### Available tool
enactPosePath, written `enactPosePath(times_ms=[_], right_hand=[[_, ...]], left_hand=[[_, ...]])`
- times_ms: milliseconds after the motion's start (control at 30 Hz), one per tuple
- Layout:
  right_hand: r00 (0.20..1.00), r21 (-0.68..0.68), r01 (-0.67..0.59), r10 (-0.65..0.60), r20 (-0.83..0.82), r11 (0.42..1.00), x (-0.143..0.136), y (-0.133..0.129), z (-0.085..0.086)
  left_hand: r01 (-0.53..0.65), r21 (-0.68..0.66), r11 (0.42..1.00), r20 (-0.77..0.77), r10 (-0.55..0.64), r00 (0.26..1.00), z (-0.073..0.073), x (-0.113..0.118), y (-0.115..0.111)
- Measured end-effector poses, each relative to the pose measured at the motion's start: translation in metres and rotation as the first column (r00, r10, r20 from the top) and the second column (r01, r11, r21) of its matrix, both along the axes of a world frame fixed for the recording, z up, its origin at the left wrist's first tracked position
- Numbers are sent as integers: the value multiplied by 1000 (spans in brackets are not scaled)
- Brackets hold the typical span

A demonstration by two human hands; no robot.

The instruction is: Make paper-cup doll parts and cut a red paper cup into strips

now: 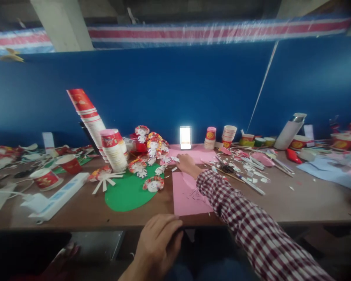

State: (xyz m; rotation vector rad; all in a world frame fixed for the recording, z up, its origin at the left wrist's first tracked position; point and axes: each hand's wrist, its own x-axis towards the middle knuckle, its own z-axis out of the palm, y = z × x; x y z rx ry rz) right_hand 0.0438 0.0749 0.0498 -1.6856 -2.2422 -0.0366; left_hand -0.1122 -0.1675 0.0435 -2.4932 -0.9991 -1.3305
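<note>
Past the near pink sheet [189,195], reaching out with the right hand [186,163] in its checked sleeve [240,214], fingers slightly bent, tips at a small white paper cutout [174,159]; cannot tell whether pinching it or only touching. Down at the front edge of the table [280,203], holding the left hand [160,236] with fingers curved and close together; cannot tell whether around anything. Just left of the reach, paper figures [153,147] with red and yellow trim, some upright and clustered, some lying on or by a green sheet [130,195]. Straight ahead, a bright-screened phone [185,137], upright before the blue partition [163,86]. To the right, paper scraps [248,166] and a leaning flask [290,130]. Further left, a tilted tower of cups [90,121] and a white power strip [61,197].
</note>
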Motion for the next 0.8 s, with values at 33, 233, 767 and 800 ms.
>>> enactPosePath(times_ms=[33,233,767,800], right_hand=[[1000,-6,6,-6,8,1000,-5,4,-2],[998,-49,39,-37,56,998,-20,24,-13],[992,-25,87,-85,94,996,-12,34,4],[992,-18,97,-95,82,995,-7,31,7]], left_hand=[[-28,-35,999,7,29,1000,-4,-4,10],[-186,-247,951,24,198,980,-33,-42,36],[-620,-581,527,-345,530,774,-26,-85,163],[-614,-595,519,-353,517,780,-26,-83,165]])
